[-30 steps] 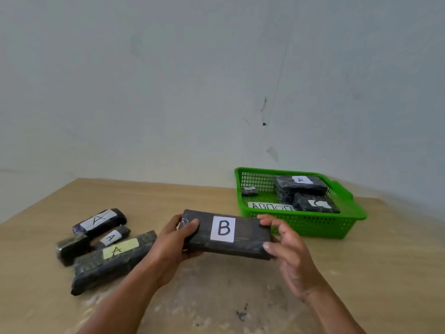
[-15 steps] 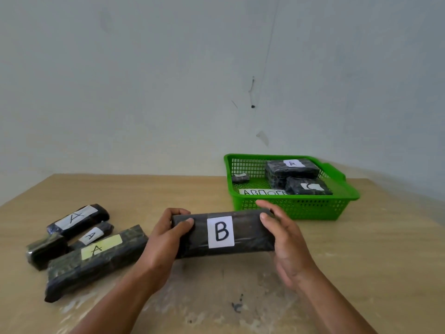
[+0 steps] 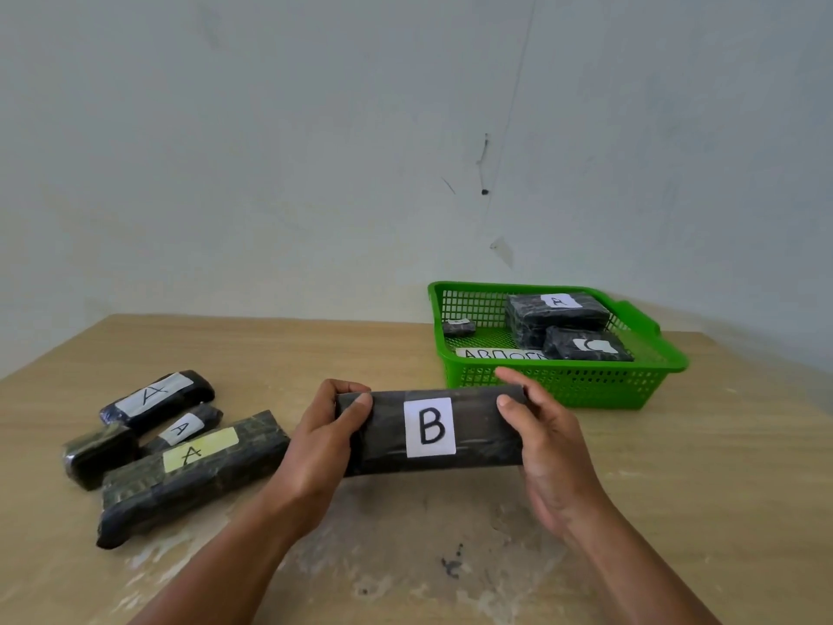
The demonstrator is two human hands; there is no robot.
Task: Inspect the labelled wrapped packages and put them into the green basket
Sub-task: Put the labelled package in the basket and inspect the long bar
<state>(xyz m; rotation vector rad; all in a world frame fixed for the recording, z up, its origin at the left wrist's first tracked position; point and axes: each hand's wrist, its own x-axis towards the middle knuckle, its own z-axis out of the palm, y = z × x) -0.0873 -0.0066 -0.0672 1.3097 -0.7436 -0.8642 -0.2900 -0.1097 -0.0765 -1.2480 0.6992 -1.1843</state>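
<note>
In the head view, you hold the long black plastic-wrapped package with the white "B" label between both hands, just in front of the green plastic mesh basket and a little to its left. Your left hand curls round the package's left end, and your right hand clasps the right end with its fingers over the top edge.

The long axis runs left to right, roughly parallel to the basket's near wall. Your right hand is the nearer one, so it should probably lead up and over that rim.

Inside the basket, two dark wrapped packages fill the right half. A small one lies at the back left, and the floor beside it looks free.

Well left of the basket, four more dark packages lie on the pale wooden table. A bare grey wall stands behind.
</note>
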